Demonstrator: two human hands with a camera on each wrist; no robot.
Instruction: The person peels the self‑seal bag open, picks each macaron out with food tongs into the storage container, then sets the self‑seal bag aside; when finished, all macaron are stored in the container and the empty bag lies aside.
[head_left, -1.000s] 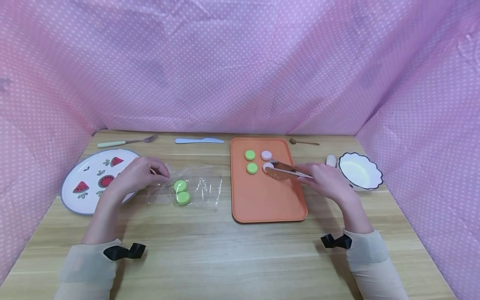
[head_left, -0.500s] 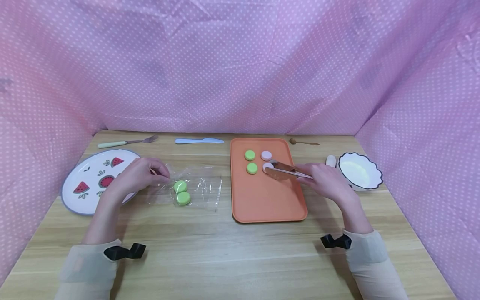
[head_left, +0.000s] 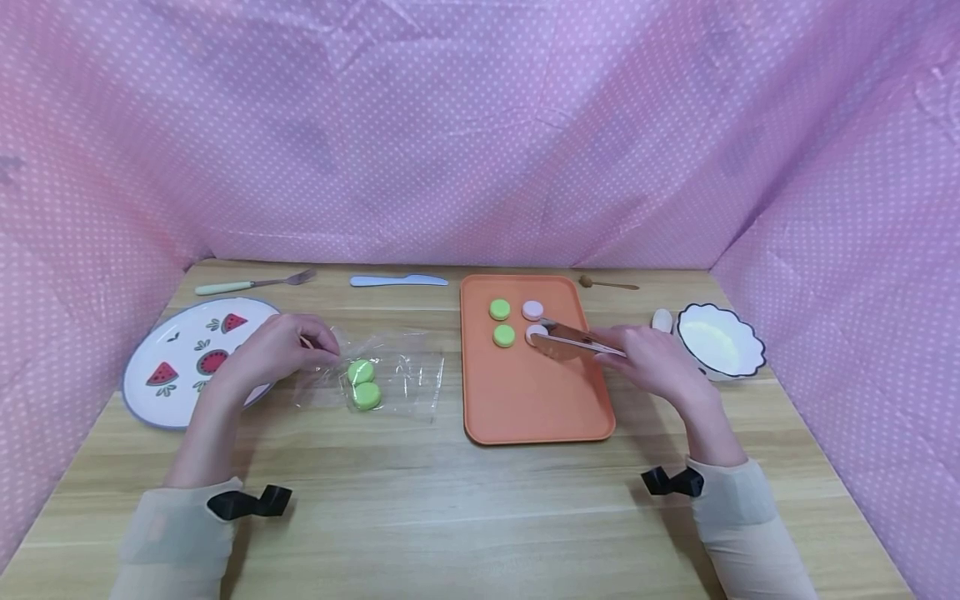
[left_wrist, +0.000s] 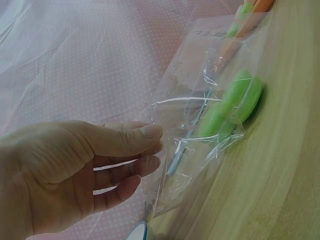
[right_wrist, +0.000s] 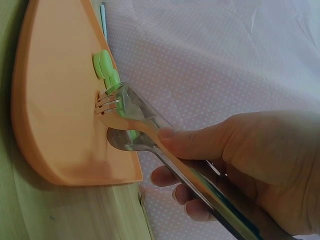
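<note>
My left hand (head_left: 281,350) pinches the left end of a clear plastic bag (head_left: 411,383) between thumb and fingers; in the left wrist view, the thumb lies along its edge. Inside the bag, two green macarons (head_left: 367,396) sit against each other. With my right hand (head_left: 648,358) I grip metal tongs (head_left: 581,342), which have one fork-shaped end and one spoon-shaped end in the right wrist view. Their tips are at the nearer pink macaron (head_left: 534,332) on the orange tray (head_left: 536,404), partly covering it. Another pink macaron (head_left: 532,311) and two green macarons (head_left: 504,336) lie beside it.
An oval plate (head_left: 168,350) with watermelon pictures lies under my left forearm. Along the back are a fork (head_left: 232,287), a blue knife (head_left: 397,282) and a small honey dipper (head_left: 607,285). At right stand a scalloped white bowl (head_left: 720,342) and a white spoon-like piece (head_left: 662,321).
</note>
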